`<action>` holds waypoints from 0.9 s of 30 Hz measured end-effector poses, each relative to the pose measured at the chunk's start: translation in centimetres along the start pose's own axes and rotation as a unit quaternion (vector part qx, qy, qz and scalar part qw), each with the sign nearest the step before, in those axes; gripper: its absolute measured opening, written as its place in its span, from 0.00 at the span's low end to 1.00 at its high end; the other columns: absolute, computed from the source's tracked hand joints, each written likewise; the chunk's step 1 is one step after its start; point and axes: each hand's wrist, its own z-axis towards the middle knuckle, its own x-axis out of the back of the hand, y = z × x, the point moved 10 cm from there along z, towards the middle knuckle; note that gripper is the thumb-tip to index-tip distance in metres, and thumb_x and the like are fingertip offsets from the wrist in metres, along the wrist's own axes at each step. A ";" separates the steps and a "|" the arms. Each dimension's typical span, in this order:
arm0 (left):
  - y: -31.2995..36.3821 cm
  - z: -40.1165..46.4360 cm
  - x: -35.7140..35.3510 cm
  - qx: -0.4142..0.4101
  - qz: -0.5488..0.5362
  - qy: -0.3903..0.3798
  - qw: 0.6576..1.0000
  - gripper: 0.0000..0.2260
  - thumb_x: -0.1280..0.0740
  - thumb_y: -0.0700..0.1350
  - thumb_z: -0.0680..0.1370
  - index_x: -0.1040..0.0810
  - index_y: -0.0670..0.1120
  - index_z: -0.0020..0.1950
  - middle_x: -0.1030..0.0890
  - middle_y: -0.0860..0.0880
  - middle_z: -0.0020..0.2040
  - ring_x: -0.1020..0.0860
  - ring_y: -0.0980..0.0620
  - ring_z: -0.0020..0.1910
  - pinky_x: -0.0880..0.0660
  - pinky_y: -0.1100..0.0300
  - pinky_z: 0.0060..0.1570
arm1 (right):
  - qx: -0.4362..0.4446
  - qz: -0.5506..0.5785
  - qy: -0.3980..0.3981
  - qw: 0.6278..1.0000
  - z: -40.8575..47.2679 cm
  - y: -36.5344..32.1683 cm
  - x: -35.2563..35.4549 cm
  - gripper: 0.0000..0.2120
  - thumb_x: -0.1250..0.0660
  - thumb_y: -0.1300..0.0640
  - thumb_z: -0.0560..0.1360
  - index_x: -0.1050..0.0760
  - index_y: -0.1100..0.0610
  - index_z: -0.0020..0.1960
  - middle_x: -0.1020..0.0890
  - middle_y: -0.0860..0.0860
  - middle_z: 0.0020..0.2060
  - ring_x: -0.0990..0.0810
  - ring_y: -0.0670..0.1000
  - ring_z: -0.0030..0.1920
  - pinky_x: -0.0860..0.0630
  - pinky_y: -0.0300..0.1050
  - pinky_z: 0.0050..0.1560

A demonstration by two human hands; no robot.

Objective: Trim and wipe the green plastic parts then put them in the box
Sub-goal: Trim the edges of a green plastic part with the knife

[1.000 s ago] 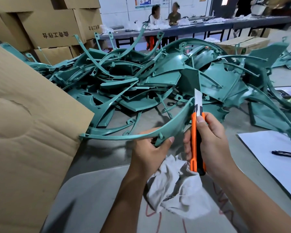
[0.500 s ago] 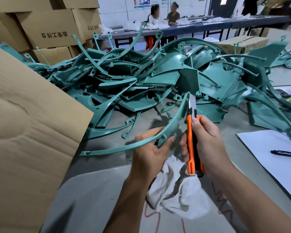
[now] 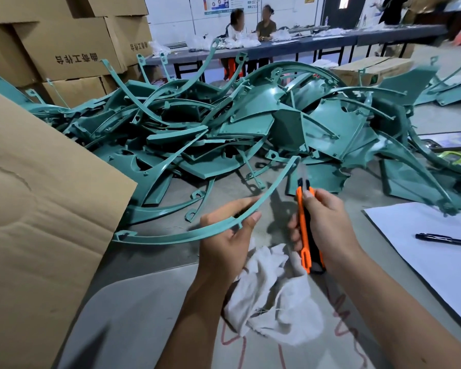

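the left hand (image 3: 225,233) is closed on a thin curved green strip (image 3: 197,234), thumb on its near edge and fingers behind, with a white rag (image 3: 272,296) tucked below the palm; the right hand (image 3: 328,225) is wrapped around an orange knife (image 3: 305,230), just beside the strip and not touching it. the strip looks light, springy and a little slick, so holding near its middle, close to the small tab, seems best. its long axis runs from a loop end low left, near the cardboard box (image 3: 45,209), arcing up right toward the pile of green parts (image 3: 250,123).
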 end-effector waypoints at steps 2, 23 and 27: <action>-0.5 0.0 0.1 0.006 0.001 -0.003 1.000 0.08 0.27 0.37 0.79 0.14 0.41 0.56 0.13 0.54 0.49 0.15 0.55 0.50 0.21 0.66 0.50 | 0.081 0.045 -0.017 0.996 -0.7 -2.2 -0.3 0.13 0.42 0.50 0.88 0.28 0.56 0.50 0.21 0.61 0.31 0.25 0.57 0.22 0.26 0.46 0.22; -1.0 0.3 0.5 0.033 -0.036 0.002 0.999 0.09 0.28 0.38 0.79 0.14 0.47 0.58 0.13 0.52 0.51 0.15 0.51 0.54 0.20 0.59 0.55 | 0.105 0.039 -0.092 0.989 -1.0 -3.2 -1.6 0.12 0.41 0.52 0.88 0.29 0.58 0.49 0.23 0.64 0.29 0.28 0.57 0.20 0.29 0.43 0.21; -1.3 0.0 0.6 0.056 -0.070 0.010 0.996 0.11 0.27 0.39 0.78 0.14 0.53 0.56 0.12 0.53 0.52 0.15 0.51 0.54 0.20 0.59 0.57 | 0.103 0.008 -0.107 0.989 -1.1 -3.0 -1.8 0.13 0.42 0.52 0.88 0.28 0.61 0.53 0.24 0.64 0.28 0.30 0.56 0.19 0.29 0.44 0.22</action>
